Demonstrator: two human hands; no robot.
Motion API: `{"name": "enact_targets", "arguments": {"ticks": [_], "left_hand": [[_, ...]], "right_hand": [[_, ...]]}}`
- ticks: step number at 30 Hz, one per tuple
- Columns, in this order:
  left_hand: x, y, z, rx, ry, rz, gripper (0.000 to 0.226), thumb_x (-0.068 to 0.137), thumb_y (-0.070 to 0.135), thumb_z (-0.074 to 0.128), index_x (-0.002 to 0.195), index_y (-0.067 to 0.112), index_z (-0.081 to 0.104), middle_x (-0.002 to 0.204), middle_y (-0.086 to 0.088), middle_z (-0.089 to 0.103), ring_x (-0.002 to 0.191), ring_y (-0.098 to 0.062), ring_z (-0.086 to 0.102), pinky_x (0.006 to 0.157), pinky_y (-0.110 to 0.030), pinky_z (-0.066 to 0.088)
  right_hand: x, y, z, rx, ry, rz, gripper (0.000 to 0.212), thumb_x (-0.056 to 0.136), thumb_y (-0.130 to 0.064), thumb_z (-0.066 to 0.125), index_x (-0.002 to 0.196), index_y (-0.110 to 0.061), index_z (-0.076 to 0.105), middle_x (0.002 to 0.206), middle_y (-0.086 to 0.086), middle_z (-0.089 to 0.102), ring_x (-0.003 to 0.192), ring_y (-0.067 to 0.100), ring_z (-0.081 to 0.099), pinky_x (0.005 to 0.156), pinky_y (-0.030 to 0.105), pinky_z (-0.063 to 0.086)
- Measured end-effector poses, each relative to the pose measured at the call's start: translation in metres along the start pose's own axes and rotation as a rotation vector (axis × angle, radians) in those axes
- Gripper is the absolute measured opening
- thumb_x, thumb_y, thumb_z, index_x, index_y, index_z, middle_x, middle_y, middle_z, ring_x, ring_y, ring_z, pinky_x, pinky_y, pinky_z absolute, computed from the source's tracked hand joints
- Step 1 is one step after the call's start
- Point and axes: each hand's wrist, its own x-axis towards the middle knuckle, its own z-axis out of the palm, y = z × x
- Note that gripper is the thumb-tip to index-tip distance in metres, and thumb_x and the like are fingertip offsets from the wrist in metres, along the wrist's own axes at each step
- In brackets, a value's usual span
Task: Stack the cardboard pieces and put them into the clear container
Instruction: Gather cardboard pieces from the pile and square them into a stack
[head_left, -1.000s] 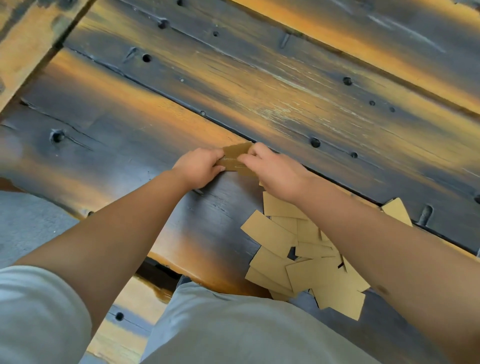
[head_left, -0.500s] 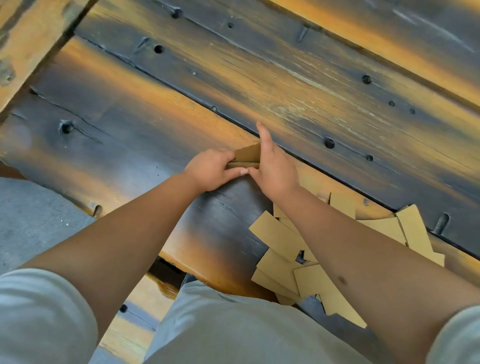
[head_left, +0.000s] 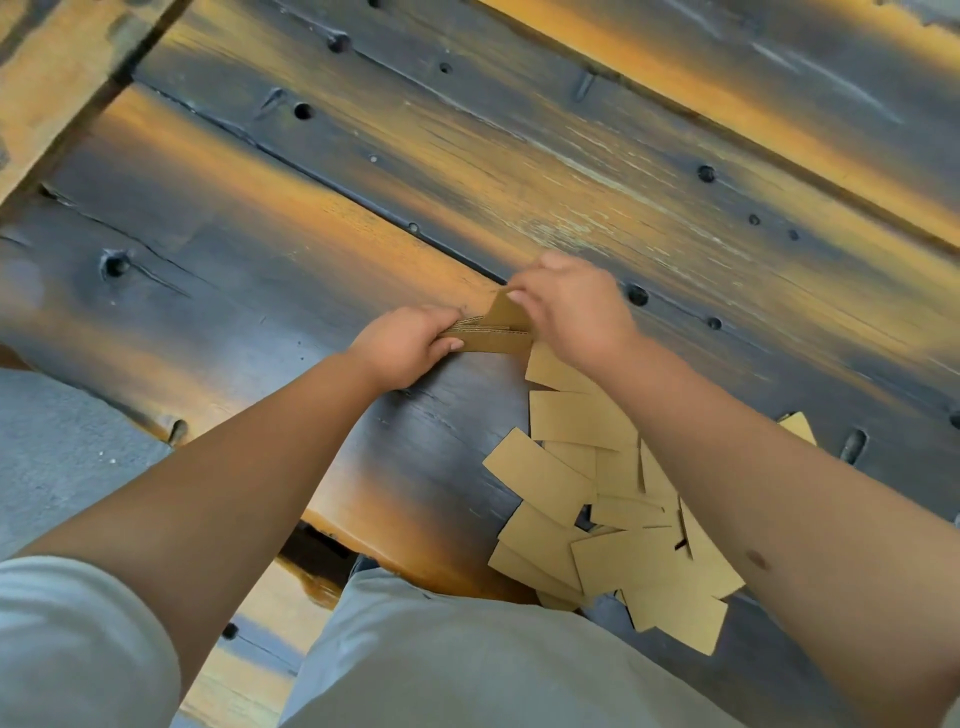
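A small stack of brown cardboard pieces (head_left: 493, 338) rests on edge on the dark plank table (head_left: 260, 280). My left hand (head_left: 410, 345) grips its left end. My right hand (head_left: 576, 312) pinches one tilted cardboard piece (head_left: 506, 312) against the top right of that stack. Several loose cardboard pieces (head_left: 597, 519) lie scattered flat near the table's front edge, partly under my right forearm. No clear container is in view.
The table is made of dark and orange weathered planks with bolt holes (head_left: 636, 295) and gaps between boards. Its front edge (head_left: 363, 540) runs just above my lap. Grey floor (head_left: 62, 457) shows at the left.
My right hand has lifted from flat against the stack's right end and now holds a single piece angled onto the top. My left hand keeps its grip on the stack.
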Motion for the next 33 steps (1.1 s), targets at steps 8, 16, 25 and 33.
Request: {"name": "enact_targets", "arguments": {"ticks": [8, 16, 25, 33], "left_hand": [[0.002, 0.003, -0.005, 0.279, -0.067, -0.066, 0.028, 0.099, 0.045, 0.037, 0.123, 0.032, 0.043, 0.102, -0.002, 0.058, 0.089, -0.029, 0.056, 0.059, -0.034, 0.040], [-0.004, 0.000, -0.008, 0.248, -0.078, -0.109, 0.023, 0.098, 0.040, 0.044, 0.107, 0.019, 0.046, 0.091, -0.005, 0.043, 0.076, -0.028, 0.049, 0.062, -0.037, 0.044], [-0.003, -0.001, -0.008, 0.207, -0.075, -0.133, 0.023, 0.097, 0.031, 0.048, 0.106, 0.010, 0.049, 0.104, -0.014, 0.048, 0.089, -0.035, 0.054, 0.072, -0.041, 0.046], [-0.006, 0.005, -0.007, 0.155, -0.110, -0.002, 0.026, 0.094, 0.016, 0.050, 0.119, 0.008, 0.051, 0.114, -0.015, 0.055, 0.101, -0.035, 0.054, 0.079, -0.048, 0.048]], "right_hand": [[-0.030, 0.031, 0.015, 0.173, -0.070, 0.228, 0.011, 0.097, -0.019, 0.052, 0.098, -0.013, 0.061, 0.083, 0.006, 0.065, 0.078, 0.025, 0.058, 0.069, 0.038, 0.049], [-0.014, -0.021, 0.045, 0.115, -0.246, 0.292, 0.046, 0.089, -0.011, 0.048, 0.132, -0.020, 0.033, 0.098, 0.013, 0.063, 0.082, 0.030, 0.060, 0.068, 0.043, 0.054], [0.006, -0.019, 0.050, 0.047, -0.448, 0.330, 0.040, 0.075, -0.014, 0.054, 0.114, -0.013, 0.048, 0.108, 0.009, 0.045, 0.101, 0.029, 0.052, 0.070, 0.032, 0.039], [0.008, -0.024, 0.065, -0.066, -0.331, 0.115, 0.032, 0.090, -0.031, 0.060, 0.115, -0.018, 0.045, 0.104, 0.012, 0.053, 0.093, 0.038, 0.058, 0.066, 0.035, 0.038]]}}
